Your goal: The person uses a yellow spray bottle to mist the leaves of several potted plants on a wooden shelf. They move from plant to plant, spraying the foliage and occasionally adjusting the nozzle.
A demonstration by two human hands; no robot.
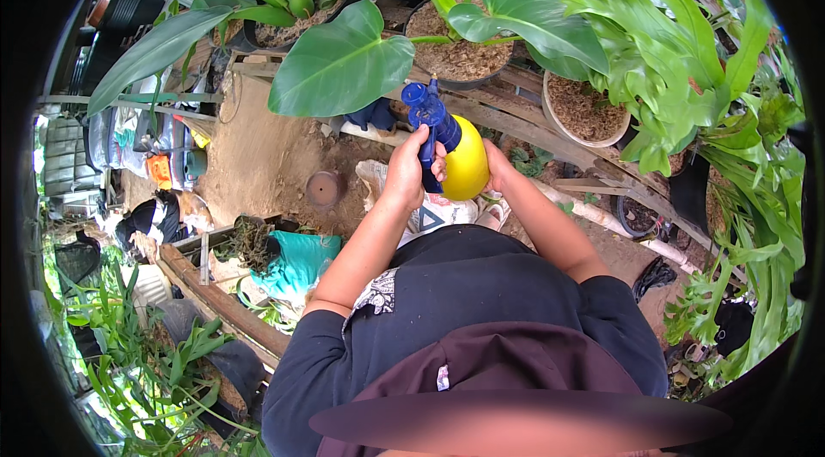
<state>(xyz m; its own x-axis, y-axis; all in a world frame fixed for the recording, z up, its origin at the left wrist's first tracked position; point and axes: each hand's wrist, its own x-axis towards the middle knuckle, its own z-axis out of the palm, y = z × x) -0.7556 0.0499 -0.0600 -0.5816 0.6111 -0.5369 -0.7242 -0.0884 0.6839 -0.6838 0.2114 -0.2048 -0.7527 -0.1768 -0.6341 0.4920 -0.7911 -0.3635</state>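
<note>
A pump sprayer bottle with a yellow tank (468, 163) and a blue spray head (427, 107) is held up in front of my body. My left hand (412, 163) grips the blue handle, thumb up near the top of it. On the tank's right side rests my right hand (496, 165), its fingers mostly hidden behind the yellow plastic. The nozzle end lies just below a potted plant with large heart-shaped leaves (341, 63). That plant's black pot (461, 80) holds brown, chip-like growing medium.
A slatted wooden bench (515, 112) carries several potted plants, among them a staghorn fern (670, 38) at right and a white-rimmed pot (583, 142). A small brown pot (324, 190) and printed sacks (445, 212) are on the ground. At lower left runs a wooden beam (219, 299).
</note>
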